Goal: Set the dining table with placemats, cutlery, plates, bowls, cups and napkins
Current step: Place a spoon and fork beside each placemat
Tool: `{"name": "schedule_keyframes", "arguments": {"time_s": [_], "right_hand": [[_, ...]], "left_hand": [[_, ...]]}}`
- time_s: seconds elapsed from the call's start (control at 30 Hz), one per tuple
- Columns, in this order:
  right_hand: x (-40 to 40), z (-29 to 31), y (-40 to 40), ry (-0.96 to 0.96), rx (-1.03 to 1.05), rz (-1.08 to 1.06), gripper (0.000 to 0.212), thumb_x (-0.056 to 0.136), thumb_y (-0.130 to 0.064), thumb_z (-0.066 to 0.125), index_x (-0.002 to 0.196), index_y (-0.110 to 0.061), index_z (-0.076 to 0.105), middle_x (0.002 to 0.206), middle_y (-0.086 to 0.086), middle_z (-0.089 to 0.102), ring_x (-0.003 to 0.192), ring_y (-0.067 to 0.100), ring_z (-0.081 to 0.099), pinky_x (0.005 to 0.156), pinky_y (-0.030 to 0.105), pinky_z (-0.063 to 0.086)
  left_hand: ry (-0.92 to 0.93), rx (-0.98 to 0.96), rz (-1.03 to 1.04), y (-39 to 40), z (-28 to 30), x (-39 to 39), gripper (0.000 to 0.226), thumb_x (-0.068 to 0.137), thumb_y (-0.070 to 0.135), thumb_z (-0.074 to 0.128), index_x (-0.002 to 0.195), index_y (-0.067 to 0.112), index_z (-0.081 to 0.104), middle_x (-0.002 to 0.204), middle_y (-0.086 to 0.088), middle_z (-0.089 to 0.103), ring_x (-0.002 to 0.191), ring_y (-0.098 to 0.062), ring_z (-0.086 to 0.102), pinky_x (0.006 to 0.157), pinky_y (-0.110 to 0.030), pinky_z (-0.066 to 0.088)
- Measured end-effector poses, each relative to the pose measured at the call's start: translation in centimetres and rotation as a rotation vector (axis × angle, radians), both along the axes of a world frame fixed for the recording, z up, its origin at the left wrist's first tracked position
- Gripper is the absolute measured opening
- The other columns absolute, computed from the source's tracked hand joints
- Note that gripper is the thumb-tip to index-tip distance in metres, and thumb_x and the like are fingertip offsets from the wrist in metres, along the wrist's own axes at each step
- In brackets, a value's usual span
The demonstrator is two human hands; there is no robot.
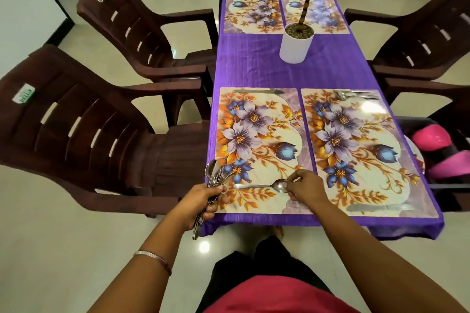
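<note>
Several floral placemats lie on a purple tablecloth (267, 66). My left hand (203, 201) grips a bundle of cutlery (215, 175) over the near left corner of the table. My right hand (304, 185) pinches the bowl end of a spoon (262, 185) that lies flat on the near left placemat (256, 134), handle pointing left. A knife (256, 91) lies along that mat's far edge. On the near right placemat (356, 147), spoons and a fork (356, 95) rest at the far edge and a knife (376, 207) at the near edge.
A white pot with a green plant (296, 43) stands mid-table. Two more floral placemats (254, 10) lie at the far end. Dark brown plastic chairs (84, 124) flank both sides. Pink bowls (432, 136) and a plate sit on the right chair.
</note>
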State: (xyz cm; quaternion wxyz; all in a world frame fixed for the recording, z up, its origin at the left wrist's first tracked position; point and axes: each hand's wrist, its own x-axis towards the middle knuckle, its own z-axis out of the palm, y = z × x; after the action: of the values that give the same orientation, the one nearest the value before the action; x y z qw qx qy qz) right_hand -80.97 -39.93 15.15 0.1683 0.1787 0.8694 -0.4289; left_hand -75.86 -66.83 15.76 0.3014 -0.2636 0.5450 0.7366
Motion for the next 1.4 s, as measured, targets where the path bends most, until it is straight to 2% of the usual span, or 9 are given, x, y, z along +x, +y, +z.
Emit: {"name": "schedule_keyframes", "arguments": {"time_s": [0.07,0.17,0.23,0.37,0.7,0.87,1.03,1.17,1.4], "right_hand": [[0.0,0.0,0.0,-0.031,0.015,0.006,0.005,0.079,-0.003,0.070,0.078,-0.007,0.067,0.064,0.015,0.066,0.047,0.024,0.060,0.051,0.029,0.054],[0.5,0.0,0.1,-0.054,0.020,-0.005,0.010,0.077,-0.002,0.071,0.073,-0.010,0.065,0.068,0.016,0.067,0.056,0.032,0.066,0.061,0.043,0.060],[0.8,0.1,0.2,-0.066,0.028,0.004,0.010,0.077,-0.003,0.071,0.073,-0.010,0.065,0.071,0.017,0.068,0.058,0.032,0.069,0.063,0.045,0.060],[1.5,0.0,0.1,-0.102,0.018,-0.007,0.007,0.079,-0.001,0.069,0.081,-0.007,0.066,0.075,0.020,0.068,0.062,0.032,0.069,0.064,0.043,0.061],[1.9,0.4,1.0,-0.089,0.070,0.030,0.016,0.076,-0.001,0.070,0.070,-0.014,0.064,0.075,0.017,0.069,0.061,0.031,0.070,0.064,0.044,0.061],[2.1,0.3,-0.9,-0.088,0.088,0.085,0.018,0.077,-0.009,0.074,0.070,-0.021,0.062,0.083,0.013,0.069,0.072,0.028,0.070,0.067,0.041,0.061],[2.2,0.1,-3.1,-0.074,0.083,0.090,0.018,0.080,-0.010,0.073,0.072,-0.019,0.060,0.082,0.013,0.068,0.066,0.026,0.068,0.065,0.036,0.061],[2.0,0.2,-4.0,-0.078,0.114,0.118,0.013,0.082,-0.013,0.072,0.077,-0.018,0.061,0.083,0.009,0.066,0.068,0.023,0.067,0.062,0.028,0.059],[2.2,0.2,-3.7,-0.074,0.143,0.132,0.008,0.083,-0.015,0.070,0.081,-0.016,0.062,0.085,0.010,0.067,0.068,0.022,0.066,0.065,0.031,0.060]], "left_hand": [[0.015,0.013,0.003,-0.1,0.1,0.2,0.012,0.098,0.013,0.051,0.099,0.003,0.057,0.071,-0.010,0.064,0.038,-0.007,0.033,0.034,-0.014,0.025],[0.026,0.018,-0.006,-0.2,0.2,0.3,0.014,0.098,0.015,0.053,0.099,0.003,0.058,0.073,-0.009,0.064,0.038,-0.006,0.033,0.034,-0.014,0.026],[0.034,0.029,-0.008,-0.1,0.3,0.4,0.013,0.098,0.014,0.053,0.098,0.003,0.058,0.072,-0.009,0.064,0.037,-0.006,0.033,0.034,-0.014,0.025],[0.037,0.040,-0.028,0.2,0.2,0.4,0.014,0.098,0.014,0.053,0.093,0.004,0.061,0.073,-0.009,0.064,0.038,-0.006,0.031,0.034,-0.014,0.025],[0.019,0.046,-0.071,0.4,-0.1,1.0,0.017,0.098,0.017,0.053,0.100,0.002,0.062,0.076,-0.009,0.064,0.039,-0.007,0.033,0.033,-0.015,0.027],[-0.008,0.048,0.029,0.2,0.0,0.9,0.016,0.100,0.013,0.046,0.098,0.002,0.058,0.070,-0.008,0.062,0.036,-0.006,0.031,0.033,-0.014,0.023],[-0.027,0.045,0.094,-0.8,-0.1,1.3,0.018,0.100,0.012,0.044,0.097,0.003,0.059,0.070,-0.006,0.061,0.036,-0.006,0.031,0.032,-0.015,0.023],[-0.033,0.061,0.137,-1.4,-0.3,1.8,0.019,0.101,0.013,0.044,0.101,0.002,0.059,0.070,-0.006,0.061,0.036,-0.006,0.032,0.032,-0.015,0.025],[-0.038,0.059,0.129,-1.5,-0.2,2.2,0.018,0.101,0.014,0.044,0.100,0.003,0.058,0.070,-0.007,0.061,0.036,-0.006,0.032,0.031,-0.015,0.025]]}}
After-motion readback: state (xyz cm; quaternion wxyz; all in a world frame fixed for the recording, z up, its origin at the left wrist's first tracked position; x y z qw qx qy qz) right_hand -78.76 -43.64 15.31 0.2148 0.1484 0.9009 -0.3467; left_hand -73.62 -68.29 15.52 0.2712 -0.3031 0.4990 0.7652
